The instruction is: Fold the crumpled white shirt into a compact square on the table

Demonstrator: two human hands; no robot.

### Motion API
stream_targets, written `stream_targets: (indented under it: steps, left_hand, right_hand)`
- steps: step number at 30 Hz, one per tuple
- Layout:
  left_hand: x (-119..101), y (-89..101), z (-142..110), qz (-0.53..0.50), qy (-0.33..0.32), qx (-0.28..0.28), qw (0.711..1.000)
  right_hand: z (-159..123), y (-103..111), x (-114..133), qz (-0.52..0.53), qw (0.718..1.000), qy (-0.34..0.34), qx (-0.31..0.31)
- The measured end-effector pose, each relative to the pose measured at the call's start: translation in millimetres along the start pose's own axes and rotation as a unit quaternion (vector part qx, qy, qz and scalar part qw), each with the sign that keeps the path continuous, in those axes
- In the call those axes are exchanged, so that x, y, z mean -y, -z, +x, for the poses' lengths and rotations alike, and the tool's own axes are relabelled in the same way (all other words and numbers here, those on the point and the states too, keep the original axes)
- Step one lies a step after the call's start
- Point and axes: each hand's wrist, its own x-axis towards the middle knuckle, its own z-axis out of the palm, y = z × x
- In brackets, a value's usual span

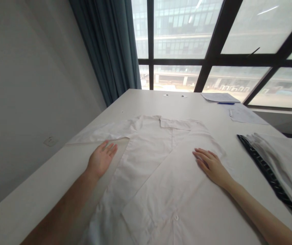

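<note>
A white collared shirt (148,160) lies spread flat on the white table (33,190), collar toward the window. Its right side is folded inward across the middle. My left hand (101,158) rests flat and open on the shirt's left sleeve, fingers pointing away from me. My right hand (209,165) lies flat and open on the folded-over right part, fingers stretched toward the left. Neither hand holds anything.
A stack of folded white garments (281,160) on a dark-edged board (260,163) sits at the right. Papers (243,114) and a blue pen (225,103) lie at the far right, two small round things (174,95) near the window. A wall stands left, a blue curtain (110,51) behind.
</note>
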Motion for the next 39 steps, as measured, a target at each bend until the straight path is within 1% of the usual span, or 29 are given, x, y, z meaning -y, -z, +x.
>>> stream_targets:
  steps: [3, 6, 8, 12, 14, 15, 17, 19, 21, 23, 24, 25, 26, 28, 29, 30, 31, 32, 33, 34, 36, 39]
  left_hand:
    - [-9.6, 1.8, 33.5, 0.02, -0.041, -0.032, 0.998]
    - [-22.6, 10.7, 62.0, 0.064, -0.098, -0.042, 0.992]
    - [-37.1, 18.4, 76.6, 0.107, -0.137, -0.034, 0.984]
    - [-71.3, 28.3, 95.3, 0.192, -0.22, 0.003, 0.956]
    - [-81.9, 25.1, 100.5, 0.215, -0.258, 0.008, 0.942]
    - [-83.7, 20.7, 102.2, 0.221, -0.277, 0.009, 0.935]
    - [-79.0, 6.8, 102.8, 0.228, -0.316, 0.015, 0.921]
    - [-62.7, -11.4, 97.7, 0.232, -0.356, 0.027, 0.905]
    - [-36.6, -30.0, 85.0, 0.243, -0.391, 0.066, 0.885]
    - [-4.2, -45.3, 65.4, 0.269, -0.411, 0.128, 0.862]
    - [12.8, -50.9, 54.0, 0.297, -0.417, 0.177, 0.841]
    - [29.6, -55.1, 42.5, 0.359, -0.443, 0.245, 0.784]
    - [45.3, -57.7, 31.6, 0.419, -0.456, 0.312, 0.72]
    - [71.1, -58.7, 14.4, 0.518, -0.449, 0.43, 0.587]
    - [80.2, -57.7, 9.0, 0.55, -0.439, 0.472, 0.531]
    - [86.7, -56.0, 6.0, 0.571, -0.435, 0.496, 0.488]
    - [90.5, -54.1, 5.4, 0.585, -0.434, 0.509, 0.459]
    - [92.3, -52.1, 6.8, 0.591, -0.438, 0.51, 0.446]
    - [92.4, -50.3, 9.8, 0.591, -0.447, 0.503, 0.444]
    - [91.7, -48.8, 13.8, 0.587, -0.458, 0.493, 0.45]
    - [89.4, -46.9, 22.7, 0.573, -0.484, 0.463, 0.471]
    - [88.5, -45.9, 32.7, 0.561, -0.524, 0.401, 0.5]
  right_hand:
    - [1.1, 1.1, 2.0, -0.006, 1.0, 0.003, -0.005]
    - [1.2, 2.1, 4.1, -0.016, 1.0, 0.006, -0.01]
    - [1.1, 2.4, 4.6, -0.016, 1.0, 0.009, -0.011]
    - [1.2, 2.3, 5.0, -0.007, 1.0, 0.007, -0.007]
    - [1.2, 2.0, 5.3, -0.005, 1.0, 0.001, -0.003]
    - [1.2, 1.9, 5.5, -0.004, 1.0, -0.002, -0.001]
    - [1.2, 1.9, 6.0, -0.004, 1.0, -0.006, 0.005]
    - [1.1, 2.1, 6.3, -0.003, 1.0, -0.005, 0.01]
    - [0.9, 2.6, 6.4, -0.004, 1.0, -0.005, 0.01]
    - [0.7, 3.2, 6.3, -0.005, 1.0, -0.006, 0.008]
    - [0.6, 3.5, 6.2, -0.005, 1.0, -0.006, 0.007]
    - [0.5, 3.7, 6.0, -0.006, 1.0, -0.005, 0.007]
    - [0.5, 3.9, 5.9, -0.006, 1.0, -0.005, 0.007]
    - [0.5, 4.1, 5.6, -0.006, 1.0, -0.005, 0.008]
    - [0.6, 4.0, 5.6, -0.005, 1.0, -0.005, 0.008]
    - [0.8, 3.9, 5.6, -0.002, 1.0, -0.006, 0.009]
    - [0.9, 3.6, 5.7, 0.002, 1.0, -0.007, 0.009]
    - [1.0, 3.4, 5.7, 0.008, 1.0, -0.009, 0.009]
    - [1.2, 3.2, 5.7, 0.017, 1.0, -0.011, 0.01]
    - [1.4, 3.2, 5.7, 0.03, 0.999, -0.016, 0.01]
    - [2.3, 3.8, 5.2, 0.063, 0.998, -0.029, 0.01]
    - [7.6, 6.3, 4.1, 0.1, 0.994, -0.048, 0.01]
